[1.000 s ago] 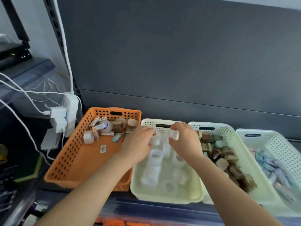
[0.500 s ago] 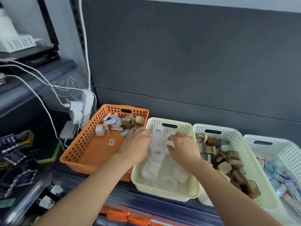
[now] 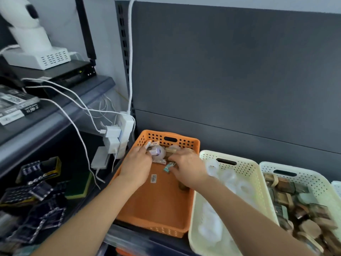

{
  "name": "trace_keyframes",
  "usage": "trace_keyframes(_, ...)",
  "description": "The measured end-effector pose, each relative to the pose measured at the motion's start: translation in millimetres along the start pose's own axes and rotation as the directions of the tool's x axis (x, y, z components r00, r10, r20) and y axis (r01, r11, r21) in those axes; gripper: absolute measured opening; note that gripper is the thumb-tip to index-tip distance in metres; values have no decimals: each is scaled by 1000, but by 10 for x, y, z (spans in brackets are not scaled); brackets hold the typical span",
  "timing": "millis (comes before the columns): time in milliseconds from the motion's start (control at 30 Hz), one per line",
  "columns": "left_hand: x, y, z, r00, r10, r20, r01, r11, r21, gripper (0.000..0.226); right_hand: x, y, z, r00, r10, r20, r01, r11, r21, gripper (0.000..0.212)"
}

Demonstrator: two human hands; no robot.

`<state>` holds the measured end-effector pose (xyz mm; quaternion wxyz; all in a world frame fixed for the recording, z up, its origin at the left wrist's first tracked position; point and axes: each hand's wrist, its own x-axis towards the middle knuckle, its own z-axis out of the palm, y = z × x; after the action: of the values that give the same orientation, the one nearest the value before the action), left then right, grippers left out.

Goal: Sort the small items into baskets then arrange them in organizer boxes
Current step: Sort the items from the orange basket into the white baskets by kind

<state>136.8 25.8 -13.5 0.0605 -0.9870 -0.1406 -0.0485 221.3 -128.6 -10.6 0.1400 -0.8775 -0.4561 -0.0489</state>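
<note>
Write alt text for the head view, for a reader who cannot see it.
A left hand and right hand reach into an orange basket, among small items at its far end; any grip is unclear. Right of it sit a cream basket of translucent white pieces and a pale basket of brown pieces.

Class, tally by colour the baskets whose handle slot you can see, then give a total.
orange basket: 1
cream baskets: 2, one beside the orange one, one further right
Total: 3
</note>
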Motion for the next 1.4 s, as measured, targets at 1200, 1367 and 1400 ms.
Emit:
trace_keyframes(1200,599,-207,472,977,133,-167,-117,988,105,12,980,-155,424,941,154,301,-130,987,-96,38)
trace_keyframes(1367,513,-162,414,980,170,-102,-163,984,70,23,943,-150,417,956,143,256,-152,988,15,24)
trace_keyframes(1400,504,-130,398,988,145,-57,-143,989,47,37,944,-156,412,954,155,255,-170,985,39,22)
